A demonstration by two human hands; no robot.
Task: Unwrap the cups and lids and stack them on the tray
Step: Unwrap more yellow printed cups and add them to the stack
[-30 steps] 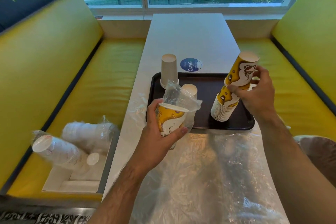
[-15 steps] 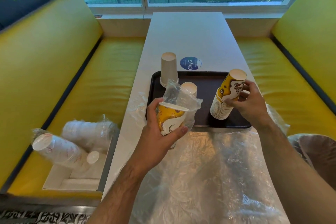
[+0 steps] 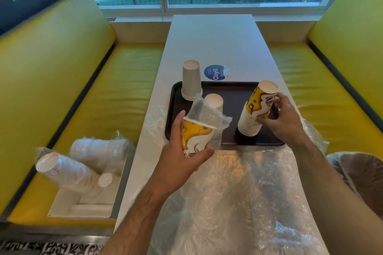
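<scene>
Stacking step under way, by the look of it, with more unwrapping to come.

Right hand [image 3: 284, 120] curled round the upper part of the yellow cup stack [image 3: 257, 109], thumb low on the near side, fingers at the far side. Stack upside down on the right part of the tray [image 3: 232, 89], leaning a little to the right; grip there probably to settle and straighten it so it does not topple.

Left hand [image 3: 180, 151] wrapped round a shorter bundle of yellow cups [image 3: 194, 138], held above the near edge of the tray, tilted. Clear wrap [image 3: 207, 112] bunched over its top and right side, half peeled; held up off the worktop [image 3: 213, 43], likely to keep the film free for pulling away.

Two plain stacks already on the tray, bottoms up: a tall grey one [image 3: 191, 78] at the far left corner, a shorter white one [image 3: 214, 100] just behind the wrapped bundle. Rims down probably for steadiness and clean insides.

Loose plastic sheet [image 3: 238, 192] spread over the near worktop, cast off from opened packs.

Still-wrapped white packs [image 3: 78, 167] lying in a box [image 3: 83, 207] on the yellow seat, well apart from the tray; whether cups or lids, cannot tell.
</scene>
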